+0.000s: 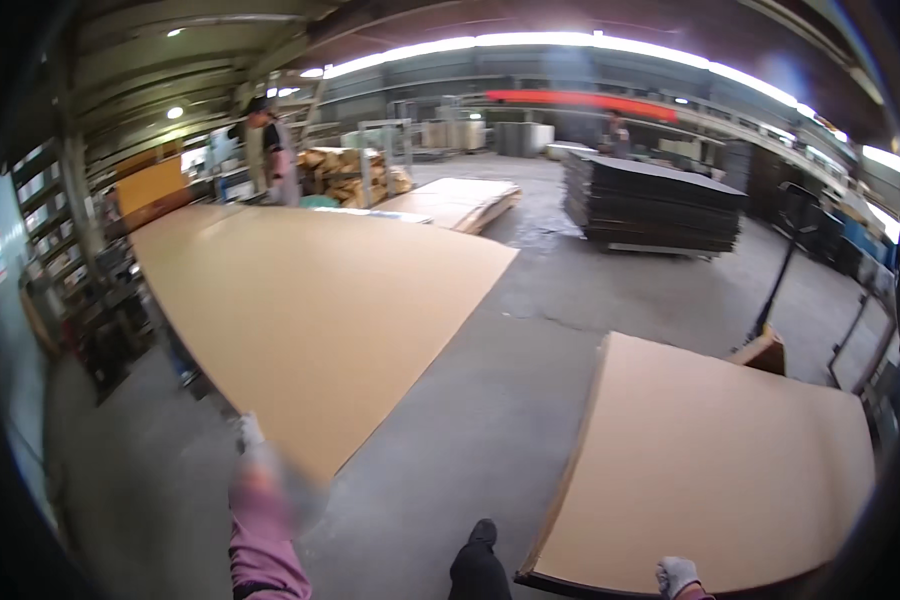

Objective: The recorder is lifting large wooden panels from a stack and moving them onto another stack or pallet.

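A large tan board (320,300) lies flat and stretches from me toward a person (273,150) standing at its far end. My left hand (253,450), in a white glove with a pink sleeve, is blurred right at the board's near corner; its grip is unclear. My right hand (677,576), also gloved, shows only partly at the lower edge, at the near edge of a second tan board stack (710,470). Whether it holds that edge is hidden. My dark shoe (482,535) stands on the concrete floor between the two boards.
A stack of dark sheets (655,200) sits at the back right, with a pallet jack handle (778,270) beside it. More tan boards (460,200) and wood bundles (345,175) lie at the back. Shelving (60,250) lines the left wall.
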Available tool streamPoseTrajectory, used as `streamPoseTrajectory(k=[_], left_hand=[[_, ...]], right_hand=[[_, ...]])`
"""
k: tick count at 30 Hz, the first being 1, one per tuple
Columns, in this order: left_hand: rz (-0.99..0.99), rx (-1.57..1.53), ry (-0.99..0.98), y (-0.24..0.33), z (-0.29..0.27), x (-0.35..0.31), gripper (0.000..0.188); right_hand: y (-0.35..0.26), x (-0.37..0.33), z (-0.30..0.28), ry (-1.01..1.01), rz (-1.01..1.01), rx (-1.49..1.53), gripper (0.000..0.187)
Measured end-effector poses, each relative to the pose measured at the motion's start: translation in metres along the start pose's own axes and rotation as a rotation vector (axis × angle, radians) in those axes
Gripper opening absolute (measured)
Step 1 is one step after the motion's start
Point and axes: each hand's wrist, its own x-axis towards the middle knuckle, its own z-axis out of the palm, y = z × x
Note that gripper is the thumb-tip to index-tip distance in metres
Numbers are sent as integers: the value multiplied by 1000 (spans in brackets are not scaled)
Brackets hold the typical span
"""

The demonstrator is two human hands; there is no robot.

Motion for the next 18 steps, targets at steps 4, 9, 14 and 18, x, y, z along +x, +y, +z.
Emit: streamPoseTrajectory(k=[4,9,14,18], left_hand=[[-80,26,-128,-22,-36,5,45],[12,105,-123,-20,-40,-24,54],[27,169,-59,-66,-87,-7,53],[178,90,-109,-103,79,-143,44]], right_hand=[[12,3,6,-99,-555,-870,27],[-5,-26,-7,-95,-15,-120,30],[-28,-43,-11,-145,-8,-237,23],[-25,-52,69,-494,-341,-265,25]])
